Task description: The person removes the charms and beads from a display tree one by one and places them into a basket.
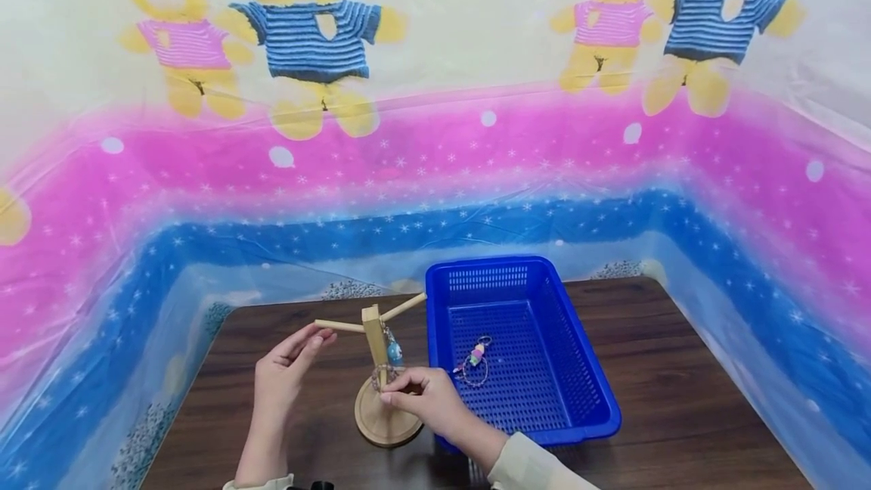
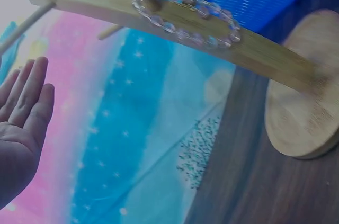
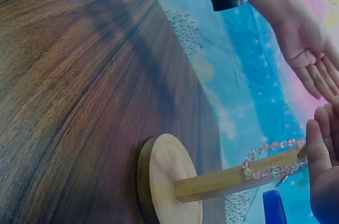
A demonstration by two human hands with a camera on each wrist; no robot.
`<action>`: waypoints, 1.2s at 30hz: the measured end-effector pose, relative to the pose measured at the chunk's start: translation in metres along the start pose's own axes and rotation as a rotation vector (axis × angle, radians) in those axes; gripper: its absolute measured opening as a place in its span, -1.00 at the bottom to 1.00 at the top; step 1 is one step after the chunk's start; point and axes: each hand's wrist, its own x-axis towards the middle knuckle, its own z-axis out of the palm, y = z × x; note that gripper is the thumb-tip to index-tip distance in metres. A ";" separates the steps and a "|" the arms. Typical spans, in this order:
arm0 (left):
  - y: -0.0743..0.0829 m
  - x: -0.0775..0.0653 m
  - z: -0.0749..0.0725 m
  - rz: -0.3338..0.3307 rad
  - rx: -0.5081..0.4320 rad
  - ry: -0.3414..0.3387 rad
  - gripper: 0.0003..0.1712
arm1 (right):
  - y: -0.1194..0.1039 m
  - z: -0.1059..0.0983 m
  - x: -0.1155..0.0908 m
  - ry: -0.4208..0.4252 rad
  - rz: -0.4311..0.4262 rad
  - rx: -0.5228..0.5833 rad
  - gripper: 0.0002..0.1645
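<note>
A wooden stand (image 1: 373,331) with a round base (image 2: 302,97) and several pegs stands upright on the table. A bracelet of clear and pinkish beads (image 2: 183,34) loops around the base of one peg, against the post. My right hand (image 1: 429,399) has thumb and forefinger close together by this bracelet; whether they pinch the peg's end is hidden. My left hand (image 1: 282,373) is raised beside the tip of the left peg (image 1: 340,325), its fingers fairly straight (image 2: 29,94) and holding nothing. A blue charm (image 1: 395,350) hangs beside the post.
Right of the stand, a blue plastic basket (image 1: 585,369) holds a beaded piece with pastel charms (image 1: 478,355). The dark wood table (image 1: 667,369) is enclosed by a patterned cloth (image 1: 435,221) behind and at the sides.
</note>
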 end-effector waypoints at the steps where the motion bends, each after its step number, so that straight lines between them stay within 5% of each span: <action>1: 0.002 0.000 0.000 0.004 -0.007 -0.001 -0.67 | 0.000 0.000 0.000 0.001 0.001 -0.004 -0.77; 14: 0.013 0.005 0.014 -0.042 -0.021 0.000 -0.71 | -0.003 0.004 -0.001 -0.006 0.016 -0.014 -0.78; 26: 0.007 0.009 0.027 -0.024 -0.269 0.077 -0.64 | -0.004 0.005 -0.001 0.006 0.008 -0.031 -0.79; 36: 0.003 0.011 0.036 0.002 -0.301 0.126 -0.67 | -0.005 0.001 -0.001 0.015 0.030 -0.064 -0.77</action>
